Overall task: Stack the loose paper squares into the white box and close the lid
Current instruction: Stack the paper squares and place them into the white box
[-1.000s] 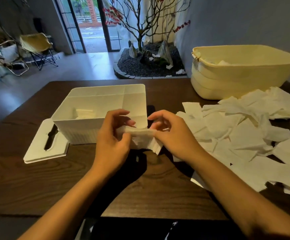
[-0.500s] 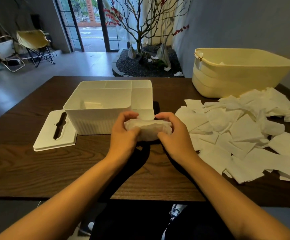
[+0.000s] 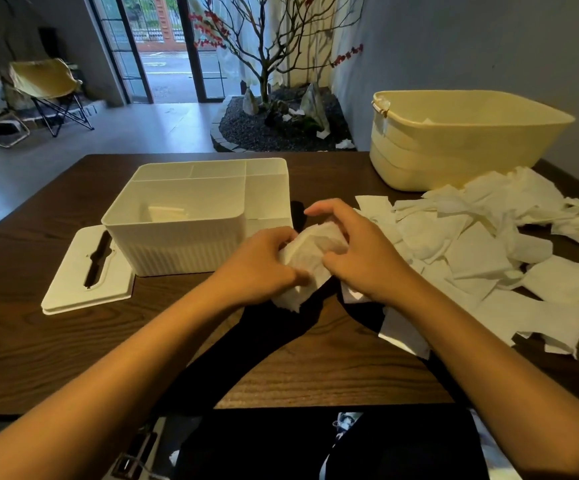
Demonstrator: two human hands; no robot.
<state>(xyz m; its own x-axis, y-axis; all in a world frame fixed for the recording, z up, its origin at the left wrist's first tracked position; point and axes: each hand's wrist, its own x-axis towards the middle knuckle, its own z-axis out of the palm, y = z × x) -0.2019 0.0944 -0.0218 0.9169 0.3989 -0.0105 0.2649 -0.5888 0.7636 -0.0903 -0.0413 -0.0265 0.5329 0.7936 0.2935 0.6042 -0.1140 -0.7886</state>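
White paper wad (image 3: pixel 310 252) gripped by both hands, left (image 3: pixel 264 263) and right (image 3: pixel 357 251); now rumpled, tilted, beside open white box (image 3: pixel 191 220). No readable writing.

We count one white box (image 3: pixel 191 233), one lid (image 3: pixel 73 285), one yellow tub (image 3: pixel 454 150), two folding chairs (image 3: pixel 49 88), two hands (image 3: pixel 260 268); loose paper squares (image 3: pixel 482 258) too many to count.

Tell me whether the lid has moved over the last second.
No. The lid still lies flat on the table against the box's left front corner, its slot pointing the same way.
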